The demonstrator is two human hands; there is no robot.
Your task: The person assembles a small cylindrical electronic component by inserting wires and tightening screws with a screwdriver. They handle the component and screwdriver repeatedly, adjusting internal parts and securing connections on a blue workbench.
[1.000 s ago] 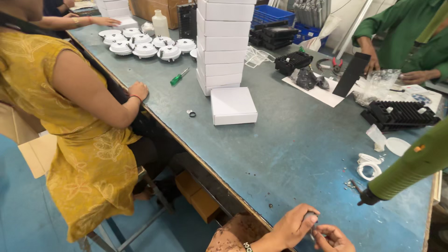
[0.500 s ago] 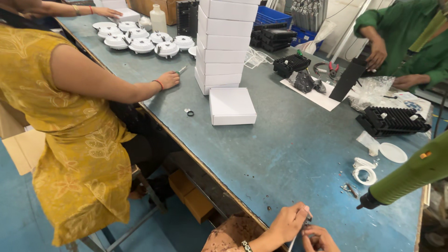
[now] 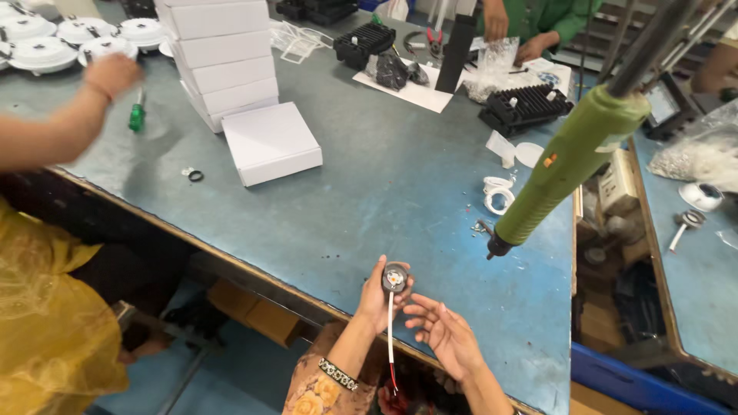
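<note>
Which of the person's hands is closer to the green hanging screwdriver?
The right hand. It is open, below and slightly left of the green hanging screwdriver's tip. The left hand is further left, holding a small round part with wires.

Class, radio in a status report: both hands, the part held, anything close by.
Left hand grips small round part, wire dangling. Right hand open beside it, empty. Green hanging screwdriver just above the bench.

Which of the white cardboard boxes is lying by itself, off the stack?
The flat white cardboard box lying alone on the blue table, just right of the stack of white boxes; the others are piled one upon another.
</note>
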